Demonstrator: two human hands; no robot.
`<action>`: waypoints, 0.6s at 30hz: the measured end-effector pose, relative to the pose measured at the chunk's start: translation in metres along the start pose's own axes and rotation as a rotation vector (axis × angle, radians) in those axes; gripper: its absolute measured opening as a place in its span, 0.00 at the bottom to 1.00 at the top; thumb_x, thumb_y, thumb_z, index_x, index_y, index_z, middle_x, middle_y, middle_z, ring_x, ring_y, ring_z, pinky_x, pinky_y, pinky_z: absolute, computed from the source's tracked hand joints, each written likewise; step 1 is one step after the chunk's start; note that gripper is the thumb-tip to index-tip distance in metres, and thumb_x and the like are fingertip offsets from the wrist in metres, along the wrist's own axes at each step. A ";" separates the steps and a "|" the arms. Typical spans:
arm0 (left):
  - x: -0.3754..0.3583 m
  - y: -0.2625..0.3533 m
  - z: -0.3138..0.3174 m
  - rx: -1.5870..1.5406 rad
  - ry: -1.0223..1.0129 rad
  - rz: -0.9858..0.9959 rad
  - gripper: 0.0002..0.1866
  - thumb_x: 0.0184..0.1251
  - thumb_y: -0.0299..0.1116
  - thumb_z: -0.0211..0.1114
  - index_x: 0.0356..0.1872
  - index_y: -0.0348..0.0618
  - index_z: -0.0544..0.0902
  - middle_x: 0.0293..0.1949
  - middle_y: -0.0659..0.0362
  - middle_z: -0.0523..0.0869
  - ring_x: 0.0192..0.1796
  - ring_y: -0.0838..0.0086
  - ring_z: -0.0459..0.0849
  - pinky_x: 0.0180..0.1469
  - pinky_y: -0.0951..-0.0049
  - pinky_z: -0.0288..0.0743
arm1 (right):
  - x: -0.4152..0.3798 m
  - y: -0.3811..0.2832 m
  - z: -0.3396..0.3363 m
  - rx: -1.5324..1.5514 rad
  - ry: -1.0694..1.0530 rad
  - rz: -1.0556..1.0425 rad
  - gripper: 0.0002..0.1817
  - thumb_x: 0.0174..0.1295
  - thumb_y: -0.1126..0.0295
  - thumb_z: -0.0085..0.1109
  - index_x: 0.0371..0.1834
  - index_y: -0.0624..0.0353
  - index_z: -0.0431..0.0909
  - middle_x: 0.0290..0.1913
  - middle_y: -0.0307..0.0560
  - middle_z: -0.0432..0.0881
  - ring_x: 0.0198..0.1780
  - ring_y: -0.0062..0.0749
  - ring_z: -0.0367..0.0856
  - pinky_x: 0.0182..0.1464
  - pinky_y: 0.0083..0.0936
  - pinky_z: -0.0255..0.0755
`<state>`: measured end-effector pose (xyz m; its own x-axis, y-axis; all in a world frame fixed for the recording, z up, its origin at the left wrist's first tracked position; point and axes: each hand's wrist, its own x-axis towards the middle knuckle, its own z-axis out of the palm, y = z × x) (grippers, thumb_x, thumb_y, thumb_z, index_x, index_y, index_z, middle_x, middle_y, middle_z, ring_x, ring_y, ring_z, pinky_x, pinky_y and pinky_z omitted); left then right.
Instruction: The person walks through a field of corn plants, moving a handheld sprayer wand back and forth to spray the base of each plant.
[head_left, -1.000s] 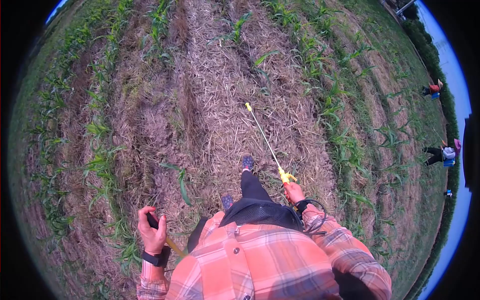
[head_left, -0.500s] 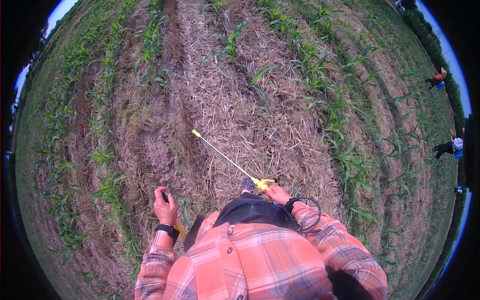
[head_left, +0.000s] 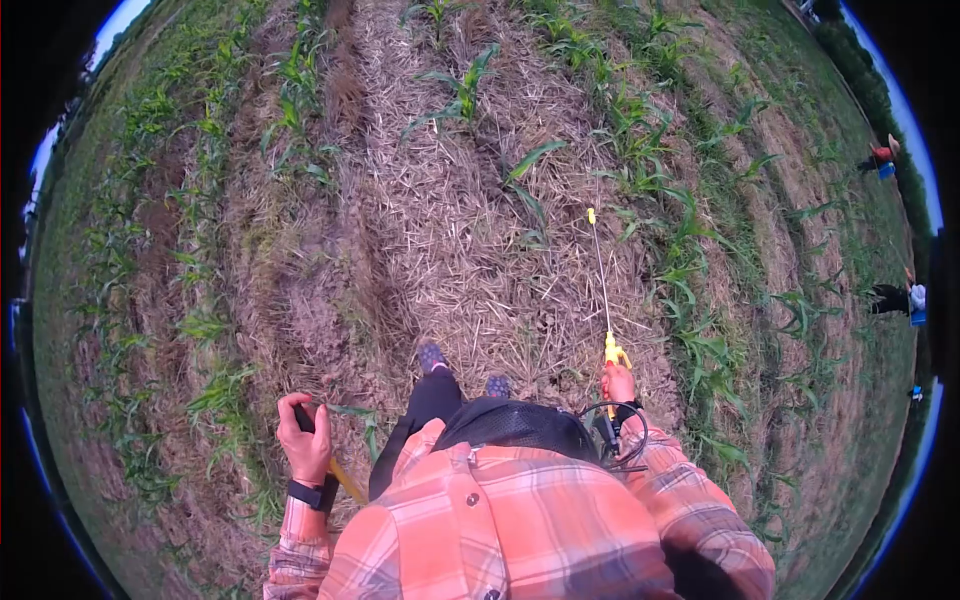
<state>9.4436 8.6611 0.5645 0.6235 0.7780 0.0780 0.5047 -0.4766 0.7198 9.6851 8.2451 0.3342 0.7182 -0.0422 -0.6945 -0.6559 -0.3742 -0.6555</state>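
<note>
My right hand [head_left: 618, 384] is wrapped round the yellow handle of a spray wand [head_left: 603, 290], whose thin tube points forward to a yellow nozzle over the straw-covered soil. A black hose [head_left: 640, 440] loops beside that wrist. At the lower left, my left hand [head_left: 305, 442] is closed round a black grip [head_left: 305, 418] at the end of a yellow lever [head_left: 347, 482], which runs back beside my body. The leafy row on the right lies near the nozzle, with a gap between them.
Rows of young green plants [head_left: 466, 95] run forward through dry straw [head_left: 450, 230]. My shoe [head_left: 431, 356] shows ahead of my dark trousers. At the far right are a person in red [head_left: 882, 153] and another in dark trousers [head_left: 890, 299], each with a blue container.
The wand has swung from pointing forward-left to forward-right, and my right hand has moved right. My left hand has shifted slightly left and down. One foot has come into view.
</note>
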 end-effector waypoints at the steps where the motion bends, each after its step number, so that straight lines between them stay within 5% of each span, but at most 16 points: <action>1: 0.003 0.008 -0.013 -0.039 0.025 -0.034 0.10 0.48 0.22 0.57 0.31 0.40 0.68 0.17 0.65 0.65 0.19 0.82 0.63 0.23 0.81 0.59 | 0.000 -0.007 0.001 0.059 0.009 0.039 0.14 0.58 0.59 0.43 0.24 0.58 0.68 0.13 0.37 0.66 0.10 0.20 0.62 0.09 0.18 0.56; 8: 0.105 -0.029 0.012 -0.028 0.080 0.058 0.10 0.48 0.22 0.56 0.33 0.41 0.68 0.21 0.61 0.67 0.19 0.78 0.65 0.23 0.78 0.61 | 0.024 -0.065 0.069 -0.101 0.028 0.010 0.16 0.56 0.57 0.47 0.20 0.58 0.67 0.11 0.37 0.67 0.08 0.21 0.62 0.07 0.19 0.55; 17: 0.209 -0.122 0.058 -0.026 -0.007 -0.072 0.10 0.45 0.23 0.54 0.31 0.43 0.68 0.19 0.54 0.71 0.21 0.62 0.73 0.27 0.66 0.66 | 0.028 -0.180 0.208 -0.459 -0.329 -0.096 0.14 0.57 0.56 0.45 0.24 0.54 0.69 0.14 0.33 0.68 0.11 0.16 0.62 0.12 0.15 0.55; 18: 0.214 -0.132 0.063 -0.028 -0.010 -0.075 0.10 0.45 0.23 0.54 0.31 0.43 0.68 0.19 0.54 0.71 0.21 0.62 0.73 0.27 0.66 0.66 | 0.045 -0.170 0.218 -0.507 -0.378 -0.252 0.15 0.56 0.55 0.46 0.24 0.55 0.69 0.15 0.33 0.68 0.13 0.16 0.63 0.14 0.15 0.56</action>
<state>9.5480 8.8643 0.4431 0.5905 0.8069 0.0167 0.5334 -0.4056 0.7423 9.7778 8.5090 0.3496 0.6435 0.3955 -0.6554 -0.2235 -0.7219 -0.6550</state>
